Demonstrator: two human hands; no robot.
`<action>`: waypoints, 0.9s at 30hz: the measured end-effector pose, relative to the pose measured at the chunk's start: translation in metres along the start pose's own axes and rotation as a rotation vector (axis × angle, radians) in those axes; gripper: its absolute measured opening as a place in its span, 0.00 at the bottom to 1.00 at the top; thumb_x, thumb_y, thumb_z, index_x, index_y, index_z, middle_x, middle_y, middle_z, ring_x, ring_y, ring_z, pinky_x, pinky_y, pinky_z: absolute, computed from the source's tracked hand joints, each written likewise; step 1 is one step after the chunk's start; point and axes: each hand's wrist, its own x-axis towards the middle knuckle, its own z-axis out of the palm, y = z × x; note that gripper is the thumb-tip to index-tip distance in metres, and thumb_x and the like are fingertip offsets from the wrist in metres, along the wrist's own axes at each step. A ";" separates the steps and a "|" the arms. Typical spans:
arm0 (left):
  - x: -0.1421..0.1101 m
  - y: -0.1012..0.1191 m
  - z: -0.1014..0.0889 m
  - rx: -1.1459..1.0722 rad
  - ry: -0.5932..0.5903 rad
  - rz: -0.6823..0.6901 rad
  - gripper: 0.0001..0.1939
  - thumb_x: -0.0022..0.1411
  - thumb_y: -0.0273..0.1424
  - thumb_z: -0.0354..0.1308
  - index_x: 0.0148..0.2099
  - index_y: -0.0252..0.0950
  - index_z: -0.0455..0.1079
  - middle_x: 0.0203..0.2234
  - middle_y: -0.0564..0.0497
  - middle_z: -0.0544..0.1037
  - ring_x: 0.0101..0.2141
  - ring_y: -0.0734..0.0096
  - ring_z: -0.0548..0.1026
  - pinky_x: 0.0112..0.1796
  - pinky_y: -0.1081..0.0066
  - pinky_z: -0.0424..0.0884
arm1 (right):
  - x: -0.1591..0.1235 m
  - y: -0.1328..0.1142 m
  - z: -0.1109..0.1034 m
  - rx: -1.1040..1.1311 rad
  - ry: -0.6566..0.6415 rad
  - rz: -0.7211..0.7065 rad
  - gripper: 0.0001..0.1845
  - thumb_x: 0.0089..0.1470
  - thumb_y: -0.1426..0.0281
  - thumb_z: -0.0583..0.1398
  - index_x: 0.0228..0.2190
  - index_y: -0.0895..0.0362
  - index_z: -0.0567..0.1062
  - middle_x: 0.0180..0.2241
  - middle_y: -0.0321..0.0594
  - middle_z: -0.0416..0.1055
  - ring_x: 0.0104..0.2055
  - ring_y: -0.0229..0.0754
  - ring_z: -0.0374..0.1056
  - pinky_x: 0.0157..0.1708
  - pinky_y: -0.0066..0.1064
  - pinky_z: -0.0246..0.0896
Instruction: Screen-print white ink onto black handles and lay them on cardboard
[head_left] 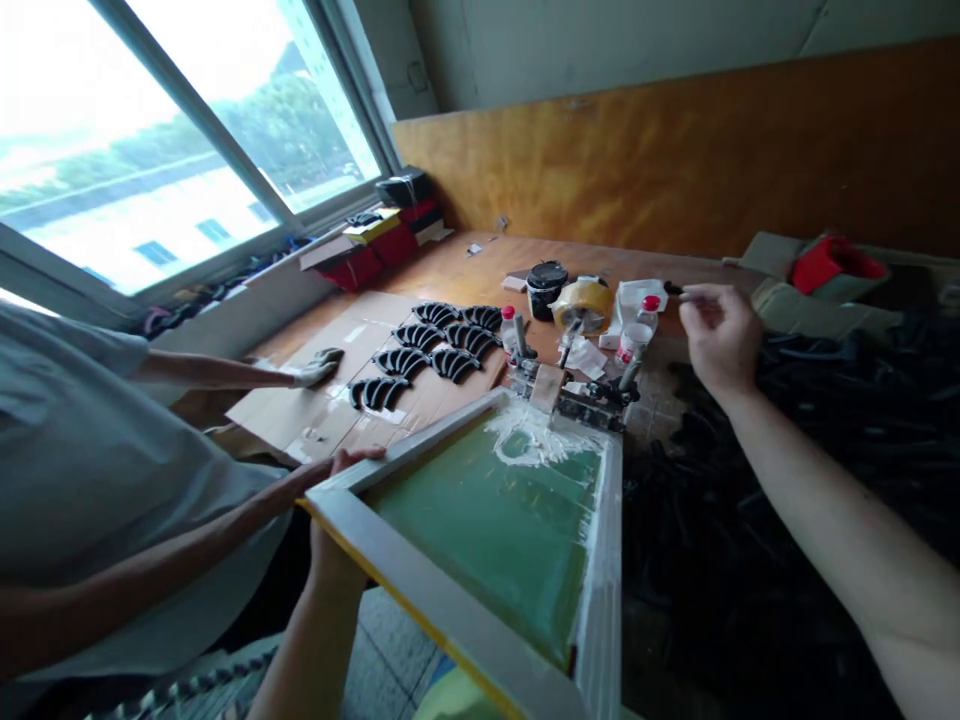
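Note:
My left hand (pixel 335 555) is at the raised near-left corner of a screen printing frame (pixel 450 600), gripping it from beneath; the frame hides most of its fingers. Green mesh (pixel 480 530) fills the frame, with white smears around a ring-shaped mark near the far end. That far end sits in a metal hinge clamp (pixel 592 408). To the right, my right hand (pixel 720 335) is raised over the table, fingertips pinched on a small black piece (pixel 673 288). Its exact kind is too small to make out.
A co-worker's gloved hand (pixel 319 370) rests on cardboard beside several curved black pieces (pixel 401 362); their other arm (pixel 225 525) reaches to the frame's edge. Behind the clamp stand a black tub (pixel 546 290), tape roll (pixel 583 305) and red-capped bottles (pixel 637 330). Black parts (pixel 840 430) are heaped right.

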 end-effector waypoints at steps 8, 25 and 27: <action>0.028 -0.053 -0.079 0.125 -0.311 -0.279 0.24 0.42 0.52 0.67 0.27 0.37 0.68 0.20 0.55 0.67 0.19 0.77 0.62 0.20 0.75 0.57 | -0.084 -0.112 0.080 -0.503 -0.676 -0.334 0.23 0.51 0.68 0.63 0.50 0.55 0.70 0.45 0.46 0.70 0.51 0.54 0.61 0.50 0.46 0.59; 0.048 -0.084 -0.107 0.086 -0.684 -0.386 0.22 0.51 0.49 0.63 0.31 0.35 0.64 0.21 0.57 0.61 0.23 0.78 0.56 0.25 0.77 0.52 | -0.127 -0.119 0.127 -0.436 -0.816 -0.018 0.07 0.50 0.75 0.60 0.32 0.54 0.75 0.35 0.37 0.75 0.40 0.42 0.67 0.36 0.28 0.55; 0.046 -0.081 -0.105 0.090 -0.671 -0.390 0.22 0.51 0.49 0.63 0.30 0.35 0.64 0.21 0.58 0.60 0.22 0.79 0.56 0.24 0.78 0.52 | -0.130 -0.110 0.127 -0.435 -0.818 -0.003 0.07 0.50 0.76 0.60 0.32 0.54 0.76 0.35 0.37 0.75 0.39 0.42 0.67 0.36 0.28 0.55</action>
